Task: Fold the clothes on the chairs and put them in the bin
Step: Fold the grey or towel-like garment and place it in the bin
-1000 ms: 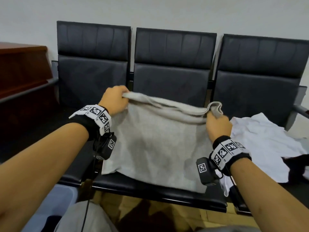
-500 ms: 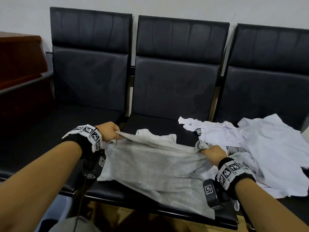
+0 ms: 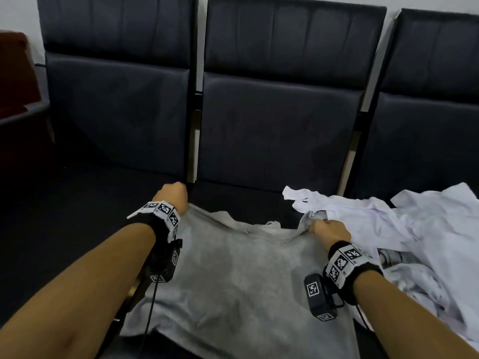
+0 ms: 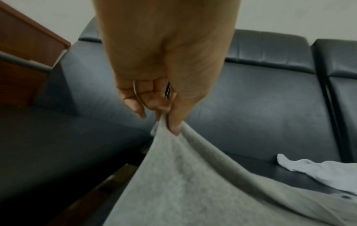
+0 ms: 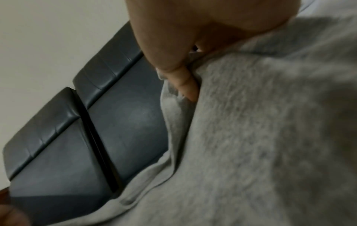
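Observation:
A grey T-shirt (image 3: 241,275) lies spread on the middle black chair seat (image 3: 248,200), its lower part hanging over the front edge. My left hand (image 3: 172,196) pinches the shirt's left shoulder (image 4: 170,137) between thumb and fingers. My right hand (image 3: 328,230) grips the right shoulder, the fabric (image 5: 251,137) bunched under the thumb (image 5: 185,85). Both hands sit low, close to the seat. The collar lies between them.
A heap of white clothes (image 3: 404,229) covers the right chair seat and touches the grey shirt's right side. The left chair seat (image 3: 77,203) is bare. A brown wooden cabinet (image 3: 15,73) stands at far left. No bin shows.
Both hands have lowered the grey shirt from held up in front of the backrest down onto the seat, and spread it flatter. My view has tilted down and moved closer.

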The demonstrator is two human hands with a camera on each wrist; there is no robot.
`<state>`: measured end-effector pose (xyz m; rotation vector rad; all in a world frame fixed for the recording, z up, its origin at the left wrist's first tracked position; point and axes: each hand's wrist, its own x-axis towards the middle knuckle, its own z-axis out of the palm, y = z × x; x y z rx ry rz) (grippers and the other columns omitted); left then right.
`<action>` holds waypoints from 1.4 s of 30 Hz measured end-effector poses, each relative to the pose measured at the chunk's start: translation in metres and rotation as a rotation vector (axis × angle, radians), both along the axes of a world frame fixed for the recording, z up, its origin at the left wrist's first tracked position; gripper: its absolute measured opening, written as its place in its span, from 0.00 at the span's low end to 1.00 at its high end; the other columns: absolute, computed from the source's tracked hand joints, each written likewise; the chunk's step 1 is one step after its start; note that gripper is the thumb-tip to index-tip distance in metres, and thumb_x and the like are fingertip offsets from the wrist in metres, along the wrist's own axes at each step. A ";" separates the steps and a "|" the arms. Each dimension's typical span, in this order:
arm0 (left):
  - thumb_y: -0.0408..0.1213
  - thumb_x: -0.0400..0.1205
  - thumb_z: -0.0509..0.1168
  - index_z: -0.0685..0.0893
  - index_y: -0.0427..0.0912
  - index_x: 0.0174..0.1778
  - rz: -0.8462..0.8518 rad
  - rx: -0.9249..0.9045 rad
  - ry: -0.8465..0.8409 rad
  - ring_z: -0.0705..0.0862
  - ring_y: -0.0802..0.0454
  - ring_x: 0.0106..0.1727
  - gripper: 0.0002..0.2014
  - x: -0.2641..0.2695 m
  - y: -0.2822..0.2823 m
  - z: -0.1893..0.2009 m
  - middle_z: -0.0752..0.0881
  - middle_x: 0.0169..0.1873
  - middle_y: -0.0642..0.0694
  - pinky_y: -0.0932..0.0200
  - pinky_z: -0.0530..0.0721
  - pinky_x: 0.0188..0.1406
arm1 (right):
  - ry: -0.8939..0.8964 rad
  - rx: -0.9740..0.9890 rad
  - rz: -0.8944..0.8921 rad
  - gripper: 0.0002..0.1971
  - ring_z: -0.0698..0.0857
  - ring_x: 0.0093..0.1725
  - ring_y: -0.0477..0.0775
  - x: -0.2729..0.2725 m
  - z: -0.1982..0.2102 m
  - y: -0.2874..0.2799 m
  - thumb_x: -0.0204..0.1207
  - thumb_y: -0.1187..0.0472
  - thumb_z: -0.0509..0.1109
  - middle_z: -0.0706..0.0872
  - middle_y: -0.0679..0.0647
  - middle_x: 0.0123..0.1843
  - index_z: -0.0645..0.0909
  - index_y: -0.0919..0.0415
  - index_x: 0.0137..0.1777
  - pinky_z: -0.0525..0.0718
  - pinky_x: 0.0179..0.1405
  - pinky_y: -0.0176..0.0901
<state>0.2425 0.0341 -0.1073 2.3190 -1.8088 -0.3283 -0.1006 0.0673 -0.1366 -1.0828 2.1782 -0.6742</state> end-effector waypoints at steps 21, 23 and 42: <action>0.26 0.75 0.67 0.81 0.42 0.39 0.149 -0.210 0.388 0.82 0.41 0.50 0.06 0.031 -0.021 -0.046 0.83 0.48 0.39 0.57 0.76 0.44 | 0.015 -0.143 -0.121 0.21 0.80 0.62 0.71 -0.016 -0.052 -0.024 0.84 0.49 0.59 0.84 0.69 0.60 0.75 0.68 0.64 0.74 0.61 0.50; 0.29 0.74 0.72 0.81 0.42 0.53 0.129 -0.102 0.360 0.81 0.39 0.57 0.13 0.029 -0.020 -0.051 0.79 0.60 0.36 0.55 0.76 0.47 | -0.002 -0.124 -0.103 0.22 0.81 0.62 0.68 -0.015 -0.053 -0.021 0.82 0.46 0.63 0.84 0.63 0.56 0.74 0.65 0.64 0.74 0.58 0.47; 0.41 0.75 0.76 0.83 0.30 0.57 0.191 0.228 0.418 0.86 0.39 0.52 0.21 0.027 0.149 -0.031 0.86 0.51 0.35 0.55 0.83 0.40 | -0.009 0.074 0.068 0.27 0.77 0.70 0.67 -0.003 0.003 0.117 0.80 0.61 0.66 0.76 0.66 0.74 0.69 0.69 0.77 0.75 0.67 0.48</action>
